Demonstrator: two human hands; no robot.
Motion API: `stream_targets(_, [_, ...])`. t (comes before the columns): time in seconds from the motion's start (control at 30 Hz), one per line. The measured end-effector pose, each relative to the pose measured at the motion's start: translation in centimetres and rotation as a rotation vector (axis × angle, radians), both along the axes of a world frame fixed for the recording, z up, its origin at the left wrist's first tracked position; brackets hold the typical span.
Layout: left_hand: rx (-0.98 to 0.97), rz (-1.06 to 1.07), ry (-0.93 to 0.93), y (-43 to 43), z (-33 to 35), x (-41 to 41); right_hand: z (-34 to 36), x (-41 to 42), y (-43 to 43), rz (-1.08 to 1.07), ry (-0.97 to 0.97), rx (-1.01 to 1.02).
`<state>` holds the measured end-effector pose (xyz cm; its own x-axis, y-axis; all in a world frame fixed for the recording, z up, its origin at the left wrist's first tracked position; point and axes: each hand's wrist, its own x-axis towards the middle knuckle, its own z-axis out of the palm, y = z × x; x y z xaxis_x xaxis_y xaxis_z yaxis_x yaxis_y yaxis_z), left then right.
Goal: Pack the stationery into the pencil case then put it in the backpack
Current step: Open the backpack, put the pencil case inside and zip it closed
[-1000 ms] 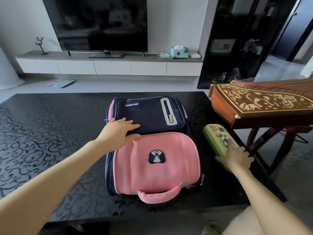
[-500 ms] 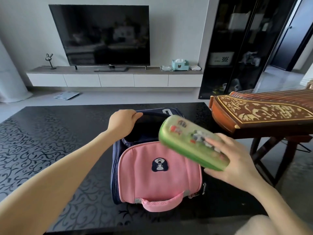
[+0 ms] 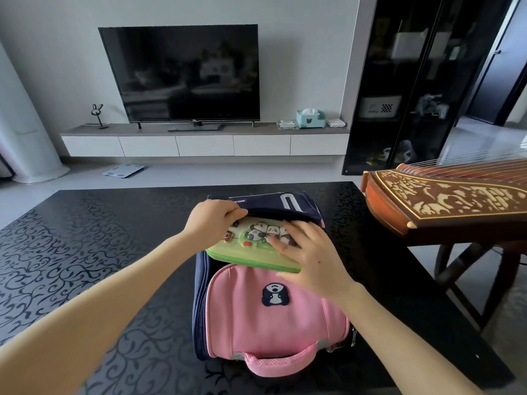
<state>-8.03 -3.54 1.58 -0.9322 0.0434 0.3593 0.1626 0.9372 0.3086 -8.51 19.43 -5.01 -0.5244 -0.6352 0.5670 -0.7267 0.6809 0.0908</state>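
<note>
The left hand (image 3: 212, 220) is pinching the navy flap of the backpack (image 3: 273, 317) and holding it up, while the right hand (image 3: 306, 253) is pressing spread fingers flat on the green pencil case (image 3: 251, 252), which is lying half inside the opening. The case is looking rigid, light and smooth-shelled, so pushing on its near long edge seems best.

pencil case (image 3: 256, 249) in backpack (image 3: 273, 312) mouth, backpack on table (image 3: 99, 252)
</note>
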Motion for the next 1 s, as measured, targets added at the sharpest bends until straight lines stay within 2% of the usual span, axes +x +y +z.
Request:
stream_targets(0.1, [-0.056,-0.079,-0.088,-0.2,-0.1,0.3,-1.6,0.9,1.3,-0.056,0.151,-0.127])
stream_targets(0.17, [-0.119,-0.141,-0.103,0.2,-0.1,0.3,-2.7,1.7,2.2,-0.158,0.149,-0.248])
stream_targets(0.27, [-0.154,-0.249,-0.126,2.0,0.0,-0.4,-3.7,2.4,3.2,-0.277,-0.029,-0.423])
stream_targets(0.37, [-0.178,-0.326,-0.139,4.4,-0.2,-2.2,-3.7,2.7,3.1,-0.266,-0.235,-0.569])
stream_targets(0.53, [-0.153,-0.356,-0.191,7.6,-0.4,-3.9,-3.4,1.5,2.6,-0.263,-0.303,-0.608])
stream_targets(0.7, [-0.109,-0.331,-0.137,7.7,-0.9,-2.9,-2.7,-0.4,1.7,-0.425,-0.418,-0.704])
stream_targets(0.77, [-0.109,-0.323,-0.144,7.7,-1.0,-2.6,-2.1,-1.2,1.0,-0.517,-0.434,-0.666])
stream_targets(0.9, [-0.086,-0.375,-0.187,7.4,-0.9,-2.3,-1.4,-1.1,0.7,-0.605,-0.355,-0.548])
stream_targets(1.0, [-0.271,-0.359,-0.216,5.9,-1.0,-1.6,-1.7,-0.5,1.4,-0.494,-0.193,-0.536])
